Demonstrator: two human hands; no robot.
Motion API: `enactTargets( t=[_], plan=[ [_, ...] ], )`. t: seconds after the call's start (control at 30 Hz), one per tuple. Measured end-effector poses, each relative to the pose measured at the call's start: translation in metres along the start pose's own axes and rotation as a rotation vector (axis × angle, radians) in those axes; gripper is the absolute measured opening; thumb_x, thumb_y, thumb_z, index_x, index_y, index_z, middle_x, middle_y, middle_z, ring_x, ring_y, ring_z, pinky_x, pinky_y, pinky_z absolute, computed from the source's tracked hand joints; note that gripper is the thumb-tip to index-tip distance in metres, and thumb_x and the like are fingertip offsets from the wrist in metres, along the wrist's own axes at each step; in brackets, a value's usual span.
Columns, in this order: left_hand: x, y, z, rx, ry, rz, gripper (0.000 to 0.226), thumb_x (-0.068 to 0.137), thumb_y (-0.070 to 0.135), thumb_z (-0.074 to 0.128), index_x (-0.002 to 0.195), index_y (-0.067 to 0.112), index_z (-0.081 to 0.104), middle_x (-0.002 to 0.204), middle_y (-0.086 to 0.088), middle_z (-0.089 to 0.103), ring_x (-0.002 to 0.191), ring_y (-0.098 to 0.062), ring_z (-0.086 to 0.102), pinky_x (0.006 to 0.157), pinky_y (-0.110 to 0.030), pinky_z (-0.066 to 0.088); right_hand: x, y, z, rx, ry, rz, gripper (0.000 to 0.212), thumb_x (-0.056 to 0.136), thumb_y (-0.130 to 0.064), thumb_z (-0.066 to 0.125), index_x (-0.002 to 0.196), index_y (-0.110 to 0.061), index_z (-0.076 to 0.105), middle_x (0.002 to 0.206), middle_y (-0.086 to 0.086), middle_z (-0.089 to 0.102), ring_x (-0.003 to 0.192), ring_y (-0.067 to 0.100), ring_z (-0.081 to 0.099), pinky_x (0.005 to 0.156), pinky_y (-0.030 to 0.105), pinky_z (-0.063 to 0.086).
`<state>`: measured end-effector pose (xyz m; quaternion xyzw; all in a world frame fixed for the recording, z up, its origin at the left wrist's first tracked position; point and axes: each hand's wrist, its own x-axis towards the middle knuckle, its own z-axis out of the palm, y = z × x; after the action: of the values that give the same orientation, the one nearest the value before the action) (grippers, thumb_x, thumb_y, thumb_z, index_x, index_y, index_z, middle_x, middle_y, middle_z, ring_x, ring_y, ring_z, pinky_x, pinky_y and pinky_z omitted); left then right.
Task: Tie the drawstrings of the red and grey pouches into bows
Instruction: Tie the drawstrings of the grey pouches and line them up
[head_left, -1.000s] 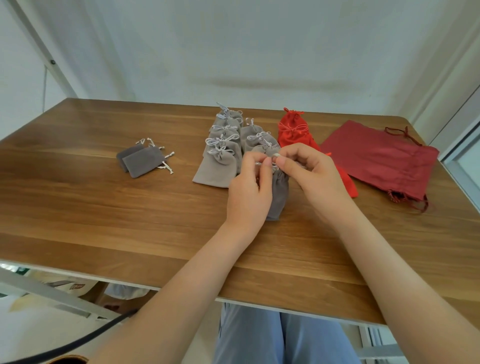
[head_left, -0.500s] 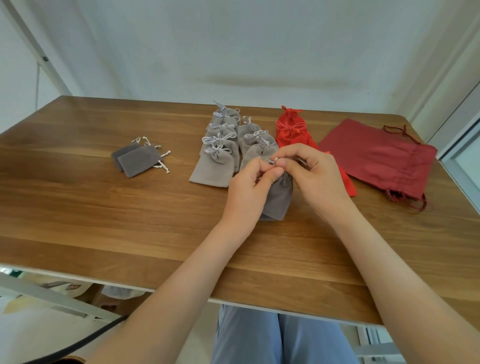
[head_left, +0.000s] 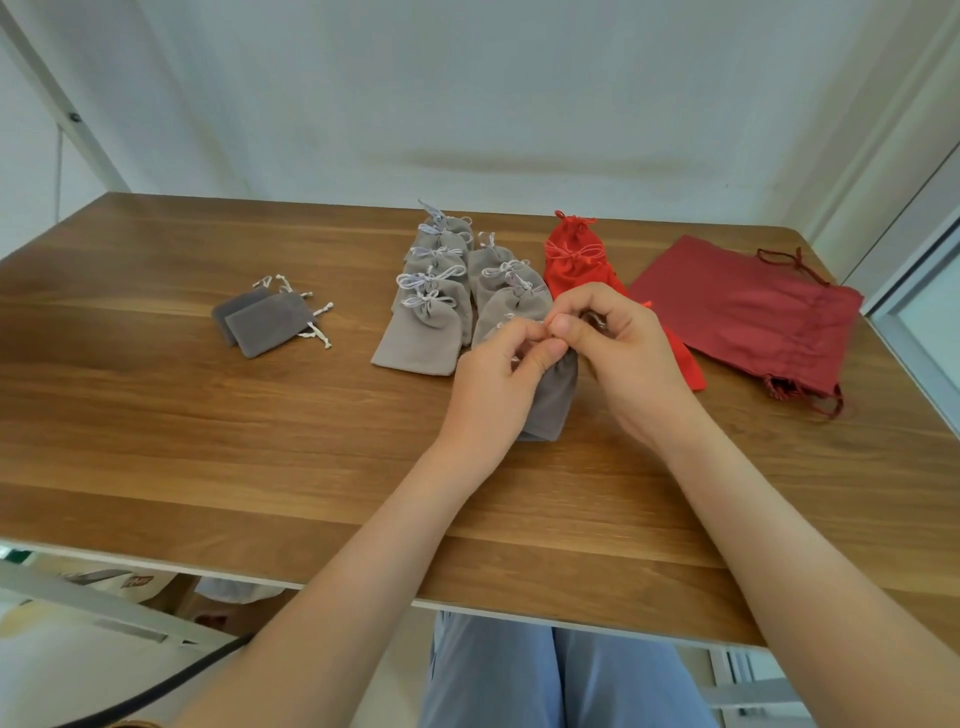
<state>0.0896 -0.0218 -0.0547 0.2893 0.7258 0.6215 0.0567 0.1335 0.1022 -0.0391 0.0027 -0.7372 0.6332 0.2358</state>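
The job is well past halfway, judging by the piles. Both hands meet over the middle of the wooden table (head_left: 156, 415). The left hand (head_left: 493, 384) and right hand (head_left: 623, 358) are fingertip to fingertip, each pinching the pale drawstring (head_left: 506, 326) at the neck of a grey pouch (head_left: 553, 400), which hangs below them with its bottom on the table. The cord is mostly hidden by the fingers, so how far this bow has got cannot be told.

At eleven to twelve o'clock from the hands lie two overlapping columns of tied grey pouches (head_left: 426, 322), each with a bow showing at its gathered neck. At one o'clock is a bright red pouch (head_left: 571, 260), also bowed. More bright red fabric runs out from behind the right hand; whether it is tied is hidden.

Left to do, as I judge it:
- the pouch in hand
- two flat dark grey pouches (head_left: 265, 322) at nine to ten o'clock, with their cords loose
- the larger dark red pouches (head_left: 743, 312) at two to three o'clock, lying flat with their strings trailing
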Motion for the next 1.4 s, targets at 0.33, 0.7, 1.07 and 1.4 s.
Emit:
enactTargets(
  t=[0.33,0.7,1.07,1.4],
  plan=[
    [-0.001,-0.004,0.004,0.329,0.202,0.216,0.026,0.094,0.013,0.049,0.069,0.016,0.047,0.059,0.013,0.039,0.057,-0.001,0.04,0.057,-0.012,0.03,-0.001,-0.004,0.004,-0.184,-0.009,-0.042,0.019,0.088,-0.002,0.058,0.095,-0.017,0.066,0.095,-0.001,0.063,0.091,0.015,0.058,0.087,0.034,0.047],
    [-0.006,0.014,0.002,-0.076,0.28,0.05,0.019,0.097,0.02,0.052,0.093,0.025,0.07,0.092,0.001,0.065,0.084,-0.005,0.059,0.076,-0.022,0.048,-0.001,-0.006,0.0,-0.428,-0.078,-0.01,0.023,0.091,-0.016,0.06,0.079,-0.035,0.06,0.084,-0.008,0.063,0.081,0.003,0.056,0.076,0.019,0.042],
    [-0.001,0.017,-0.001,-0.568,0.103,-0.143,0.023,0.098,0.016,0.048,0.084,0.015,0.067,0.085,0.002,0.066,0.089,-0.014,0.061,0.085,-0.034,0.05,0.003,-0.002,-0.009,-0.674,-0.156,-0.091,0.018,0.087,-0.028,0.059,0.077,-0.013,0.062,0.076,0.006,0.056,0.08,0.015,0.046,0.072,0.014,0.032],
    [-0.002,0.014,0.002,-0.34,0.185,-0.041,0.026,0.1,0.015,0.045,0.08,0.017,0.061,0.076,0.013,0.061,0.077,0.003,0.056,0.076,-0.014,0.043,0.001,-0.001,-0.017,-0.69,-0.084,-0.08,0.028,0.093,-0.025,0.055,0.069,-0.012,0.061,0.077,0.003,0.053,0.082,0.016,0.048,0.073,0.015,0.032]
  ],
)
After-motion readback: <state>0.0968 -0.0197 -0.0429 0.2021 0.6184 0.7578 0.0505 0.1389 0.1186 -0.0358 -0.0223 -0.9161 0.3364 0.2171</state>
